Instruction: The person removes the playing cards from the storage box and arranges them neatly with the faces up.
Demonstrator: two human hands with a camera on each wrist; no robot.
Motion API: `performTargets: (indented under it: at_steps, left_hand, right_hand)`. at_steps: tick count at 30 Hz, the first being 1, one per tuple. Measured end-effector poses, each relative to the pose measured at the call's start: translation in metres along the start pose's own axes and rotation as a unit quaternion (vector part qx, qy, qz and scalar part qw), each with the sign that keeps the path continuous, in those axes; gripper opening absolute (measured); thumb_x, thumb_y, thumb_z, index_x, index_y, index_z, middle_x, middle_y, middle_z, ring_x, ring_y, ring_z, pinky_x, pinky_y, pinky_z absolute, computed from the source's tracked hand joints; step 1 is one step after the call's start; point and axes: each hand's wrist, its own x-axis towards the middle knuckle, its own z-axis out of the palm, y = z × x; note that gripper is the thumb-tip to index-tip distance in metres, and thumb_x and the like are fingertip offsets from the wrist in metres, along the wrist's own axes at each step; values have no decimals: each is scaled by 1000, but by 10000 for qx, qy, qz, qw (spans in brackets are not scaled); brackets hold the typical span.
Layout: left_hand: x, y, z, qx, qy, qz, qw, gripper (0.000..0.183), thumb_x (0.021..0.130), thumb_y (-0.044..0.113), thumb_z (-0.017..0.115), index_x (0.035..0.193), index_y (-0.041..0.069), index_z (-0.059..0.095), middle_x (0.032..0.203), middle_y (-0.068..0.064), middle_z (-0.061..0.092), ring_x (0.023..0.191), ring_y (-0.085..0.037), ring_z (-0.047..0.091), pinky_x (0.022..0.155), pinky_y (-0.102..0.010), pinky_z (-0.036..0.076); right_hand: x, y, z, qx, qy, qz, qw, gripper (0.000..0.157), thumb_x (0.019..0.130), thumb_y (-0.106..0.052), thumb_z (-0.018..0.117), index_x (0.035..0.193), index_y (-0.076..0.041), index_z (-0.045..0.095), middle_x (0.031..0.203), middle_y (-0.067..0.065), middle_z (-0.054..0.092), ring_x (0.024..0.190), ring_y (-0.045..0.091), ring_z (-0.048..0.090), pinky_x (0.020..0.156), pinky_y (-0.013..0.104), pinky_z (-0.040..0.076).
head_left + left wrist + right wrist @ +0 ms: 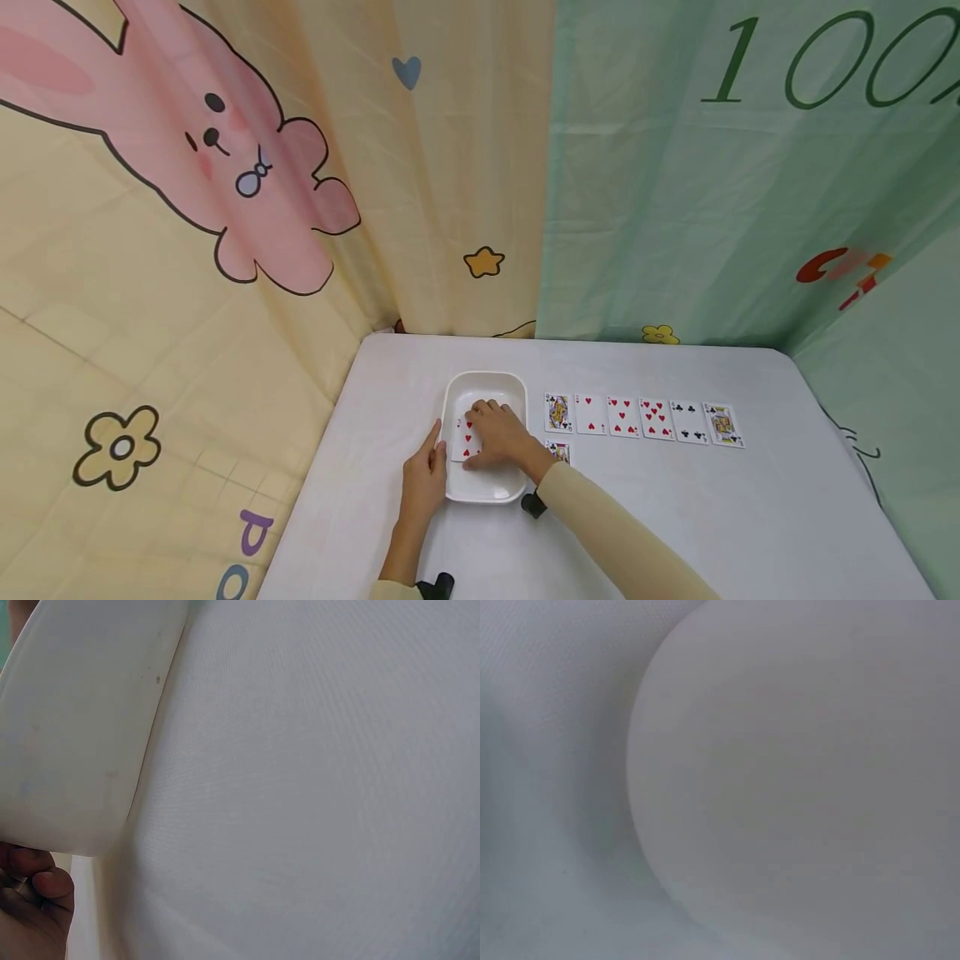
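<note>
White tray [486, 492] is placed on the white desk [660, 525], left of a row of playing cards [623, 417]. Tray's left rim is gripped by the left hand [424, 480]; curled fingers are also seen at the tray's edge in the left wrist view. A red heart card [461, 443] is lying face up inside the tray, partly covered by the right hand [502, 435], which is spread over it, fingers toward the far side, thumb toward the near side. Whether the card is pinched cannot be told. Hands are held apart. Six cards are laid face up in the row, face cards at both ends. Below the leftmost one, another face card [557, 451] is partly hidden by the right arm. Only tray edge and white surface are shown in the right wrist view. Yellow curtain [450, 167] and green curtain [637, 208] are hung behind.
</note>
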Motion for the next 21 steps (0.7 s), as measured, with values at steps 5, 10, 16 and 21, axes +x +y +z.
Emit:
performTargets:
  at_steps: [5,10,16,21]
  left_hand:
    - [-1,1,0,-35,-1,20,10000,46,105,16,59,151,19,55,64,5,42,57,-7,38,53,-22,34]
    - [0,1,1,-68,42,70,9999,46,105,15,59,150,20,56,63,5,41,57,-6,37,53,-21,34]
    - [-1,1,1,-49,109,203,9997,45,104,12,61,149,16,57,62,6,40,56,-4,36,51,-21,34]
    - [0,3,1,-23,139,172,9998,45,103,12,61,148,15,58,62,5,40,56,-5,35,51,-21,33]
  right_hand:
    - [-4,-2,-5,92,123,-83,9998,91,75,-64,82,147,-17,54,142,4,55,128,23,52,111,46,43]
    - [-6,0,-6,-46,367,-194,9991,91,73,-64,84,147,-19,55,134,3,59,123,22,53,106,42,45]
    - [-12,5,-9,-133,560,-198,9981,98,71,-68,84,145,-12,55,136,5,59,125,23,54,109,41,45]
    - [-22,15,-19,50,757,-233,9968,95,71,-66,85,146,-15,56,134,5,60,123,23,55,106,42,47]
